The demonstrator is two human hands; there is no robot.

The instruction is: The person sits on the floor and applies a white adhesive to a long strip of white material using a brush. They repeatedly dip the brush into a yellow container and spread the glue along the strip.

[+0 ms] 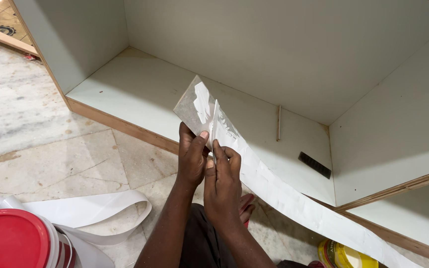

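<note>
1. Left hand (192, 158) raised in front of the cabinet opening; fingers wrapped round the lower edge of a small flat grey scrap piece (190, 108), thumb pressed on its face; piece tilted, upper corner pointing up and left.
2. Right hand (223, 182) just beside the left, the two touching at the thumbs; fingertips pinch the end of a long white laminate strip (274, 186) against the grey piece.
3. Strip runs from the hands down and to the right, bowing over the cabinet's front edge and out of view at bottom right; its upper end shows torn white patches on the grey piece.
4. Open white cabinet (140, 84) ahead; brown plywood edges showing; a thin stick (278, 122) and a small dark comb-like item (315, 165) lie on its floor panel, well apart from the hands.
5. Marble floor (35, 129) to the left; a loose curl of white strip (95, 208) lies there; red-lidded bucket (13, 240) at bottom left, touching that curl.
6. Yellow container (341, 255) at the bottom edge, under the long strip.
</note>
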